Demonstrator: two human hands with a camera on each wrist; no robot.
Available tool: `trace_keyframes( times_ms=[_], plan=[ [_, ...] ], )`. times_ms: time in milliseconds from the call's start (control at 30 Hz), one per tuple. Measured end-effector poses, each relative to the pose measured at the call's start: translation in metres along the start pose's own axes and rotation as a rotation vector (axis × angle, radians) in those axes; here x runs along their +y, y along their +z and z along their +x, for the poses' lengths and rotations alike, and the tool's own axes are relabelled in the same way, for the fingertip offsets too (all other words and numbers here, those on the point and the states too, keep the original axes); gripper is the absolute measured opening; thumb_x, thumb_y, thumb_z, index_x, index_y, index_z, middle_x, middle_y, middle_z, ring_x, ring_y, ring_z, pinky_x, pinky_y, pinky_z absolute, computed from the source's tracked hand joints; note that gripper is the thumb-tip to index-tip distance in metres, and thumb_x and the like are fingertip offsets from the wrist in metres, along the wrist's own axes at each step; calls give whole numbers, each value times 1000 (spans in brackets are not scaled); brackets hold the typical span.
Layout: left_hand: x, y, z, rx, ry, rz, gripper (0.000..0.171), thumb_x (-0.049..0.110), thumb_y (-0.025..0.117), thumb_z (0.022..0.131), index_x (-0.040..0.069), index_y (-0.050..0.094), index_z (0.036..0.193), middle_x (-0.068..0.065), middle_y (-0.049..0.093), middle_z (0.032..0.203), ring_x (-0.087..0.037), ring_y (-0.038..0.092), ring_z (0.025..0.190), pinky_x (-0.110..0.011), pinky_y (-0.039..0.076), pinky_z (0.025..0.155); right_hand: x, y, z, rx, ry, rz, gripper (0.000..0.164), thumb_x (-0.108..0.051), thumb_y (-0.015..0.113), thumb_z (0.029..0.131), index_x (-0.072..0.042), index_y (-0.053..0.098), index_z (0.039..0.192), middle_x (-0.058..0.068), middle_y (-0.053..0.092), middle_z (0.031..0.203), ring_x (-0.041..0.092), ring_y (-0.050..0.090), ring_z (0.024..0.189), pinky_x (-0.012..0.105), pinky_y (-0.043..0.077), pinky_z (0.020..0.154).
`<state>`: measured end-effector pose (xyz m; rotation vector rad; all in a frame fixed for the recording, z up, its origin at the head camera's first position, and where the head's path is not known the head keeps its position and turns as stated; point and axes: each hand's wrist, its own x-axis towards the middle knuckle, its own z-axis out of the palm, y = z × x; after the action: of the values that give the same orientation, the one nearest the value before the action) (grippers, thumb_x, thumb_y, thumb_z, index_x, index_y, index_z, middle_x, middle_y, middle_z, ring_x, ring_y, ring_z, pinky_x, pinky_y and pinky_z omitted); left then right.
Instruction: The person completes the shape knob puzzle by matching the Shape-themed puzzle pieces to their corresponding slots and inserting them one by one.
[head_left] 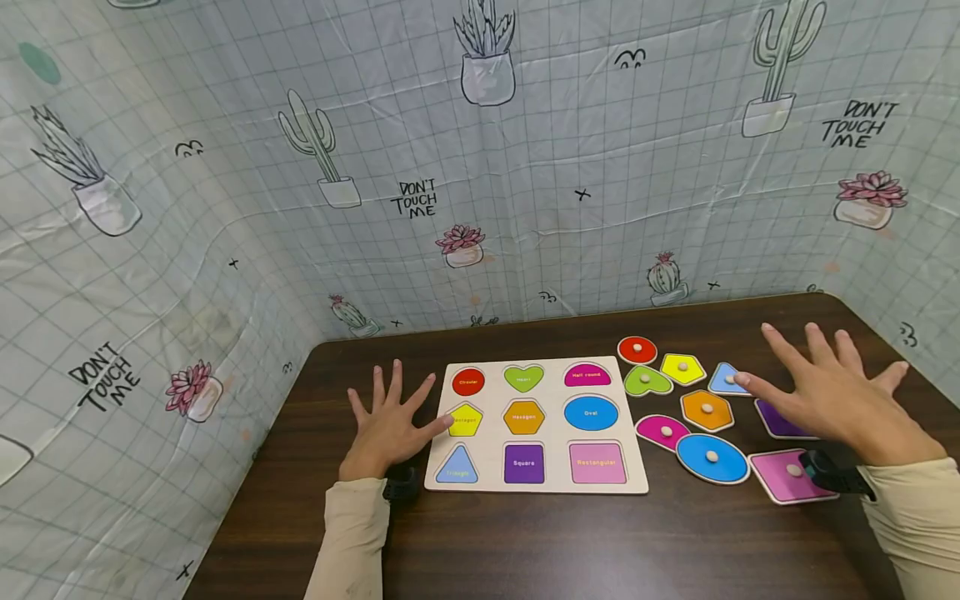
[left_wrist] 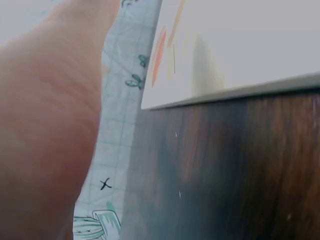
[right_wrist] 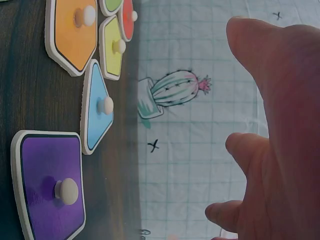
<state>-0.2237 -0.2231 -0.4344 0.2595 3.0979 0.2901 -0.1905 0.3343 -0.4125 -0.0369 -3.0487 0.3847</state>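
Observation:
My left hand [head_left: 386, 429] is spread at the left edge of a white shape puzzle board [head_left: 551, 425], its thumb over the yellow pentagon space. Nothing is in its grasp. Over the loose knobbed pieces on the right, my right hand [head_left: 836, 400] has its fingers spread and holds nothing. Its thumb tip overlaps the blue triangle piece [head_left: 723, 379] in the head view. Below that hand lie the purple square piece [right_wrist: 52, 185], partly hidden in the head view, and the pink rectangle piece [head_left: 780, 479], partly covered by the wrist strap.
Nearby are the red circle [head_left: 637, 350], green heart [head_left: 648, 381], yellow pentagon [head_left: 683, 369], orange hexagon [head_left: 707, 411], magenta half-round [head_left: 662, 432] and blue oval [head_left: 712, 458] pieces. A printed cloth [head_left: 525, 183] rises behind the dark wooden table [head_left: 525, 546].

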Motion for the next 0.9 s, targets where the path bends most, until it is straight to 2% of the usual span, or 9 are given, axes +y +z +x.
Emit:
trace_keyframes(
  times_ms=[267,567,900],
  plan=[
    [3,-2,0,12,14,-7,86,74,47,87,31,27,159,-16,-5,167,-45,-15,149,-72,-18,106,-5,0,3,-7,-19,2,100,-75,40,91,-15,2,161,45,1,152,69,-8,135,86,-21,83],
    [10,8,-5,3,63,7,84,72,50,87,30,34,158,-15,-2,167,-45,-13,149,-71,-15,108,-18,1,5,-58,-71,11,97,-74,41,92,-18,3,162,44,3,153,68,-6,136,86,-21,84],
    [18,10,-9,21,149,34,82,73,47,88,28,38,156,-12,7,168,-43,-4,151,-71,-10,110,-18,9,-11,-47,-102,29,93,-71,45,93,-24,5,163,43,8,154,65,-4,139,88,-17,83]
  ],
)
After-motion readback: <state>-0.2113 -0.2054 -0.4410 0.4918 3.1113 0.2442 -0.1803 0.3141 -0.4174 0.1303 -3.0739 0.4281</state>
